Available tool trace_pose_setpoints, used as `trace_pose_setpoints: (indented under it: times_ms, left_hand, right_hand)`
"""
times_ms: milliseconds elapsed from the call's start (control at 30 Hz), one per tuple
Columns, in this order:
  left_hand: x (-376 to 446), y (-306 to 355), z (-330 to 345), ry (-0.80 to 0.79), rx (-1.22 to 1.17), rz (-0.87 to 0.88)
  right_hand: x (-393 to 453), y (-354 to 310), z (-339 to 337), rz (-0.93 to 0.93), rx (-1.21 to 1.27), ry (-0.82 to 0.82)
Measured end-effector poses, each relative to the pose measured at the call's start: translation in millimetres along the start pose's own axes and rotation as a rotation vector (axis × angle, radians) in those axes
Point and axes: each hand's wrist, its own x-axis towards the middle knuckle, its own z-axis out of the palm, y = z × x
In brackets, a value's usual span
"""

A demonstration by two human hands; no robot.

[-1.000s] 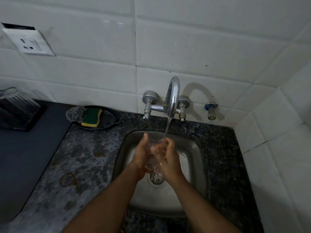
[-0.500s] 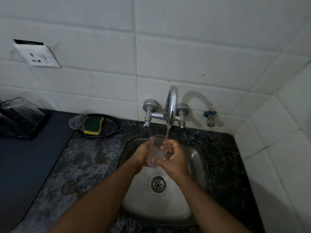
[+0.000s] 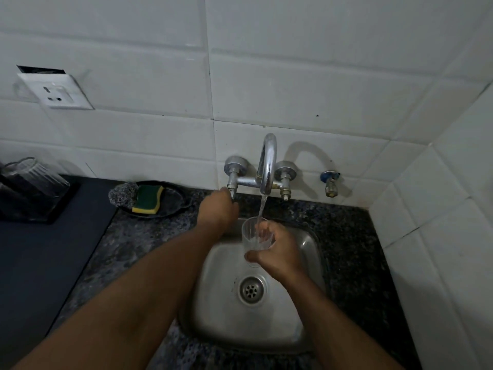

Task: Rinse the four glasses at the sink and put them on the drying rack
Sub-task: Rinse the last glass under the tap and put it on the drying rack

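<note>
My right hand holds a clear ribbed glass upright over the steel sink, under the stream running from the chrome tap. Water falls into the glass. My left hand is off the glass and reaches up to the tap's left handle, fingers curled at it. At the far left an upturned clear glass leans on the black drying rack.
A black dish with a green-yellow sponge and a steel scourer sits left of the tap. The counter is dark speckled stone. A small blue-capped valve sticks out right of the tap. A tiled wall closes the right side.
My left hand has let go of the glass and risen to the tap's left handle. The right hand alone now keeps the glass under the water.
</note>
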Motion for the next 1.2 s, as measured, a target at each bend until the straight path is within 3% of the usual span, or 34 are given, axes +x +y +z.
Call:
trace_pose_setpoints:
  times_ms: [167, 233, 400, 467, 533, 600, 667, 733, 800, 900, 1067, 1200]
  left_hand:
    - [-3, 5, -8, 0.038, 0.254, 0.12]
    - [-4, 2, -6, 0.031, 0.222, 0.107]
    - [-7, -10, -5, -0.03, 0.19, 0.075]
    - [-12, -15, -2, -0.088, 0.082, -0.01]
    - [-19, -19, 5, -0.165, -0.078, -0.126]
    - [-27, -20, 12, -0.296, -0.378, -0.256]
    - [-39, -17, 16, -0.477, -0.719, -0.341]
    - [-53, -11, 16, -0.579, -0.899, -0.27]
    - [-67, -8, 17, -0.608, -1.04, -0.23]
    - [-79, -6, 23, -0.673, -1.14, -0.279]
    - [-87, 0, 41, -0.652, -1.158, -0.223]
    - [-85, -1, 49, -0.651, -1.194, -0.318]
  right_hand:
    - [-1, -8, -2, 0.013, -0.001, -0.038]
    - [0, -10, -1, 0.02, -0.018, 0.005]
    - [0, -9, -4, 0.093, -0.026, -0.06]
    - [0, -8, -2, 0.095, -0.012, 0.005]
    - [1, -8, 0, 0.101, -0.029, -0.034]
    - [0, -6, -1, 0.146, -0.063, -0.127]
    - [-1, -3, -2, 0.173, -0.085, -0.117]
    - [0, -5, -3, 0.193, -0.085, -0.066]
    - [1, -9, -4, 0.223, -0.091, -0.15]
    - [0, -11, -7, 0.261, -0.235, -0.322]
    - [5, -17, -12, 0.229, -0.436, -0.383]
    - [7, -18, -22, 0.266, -0.452, -0.348]
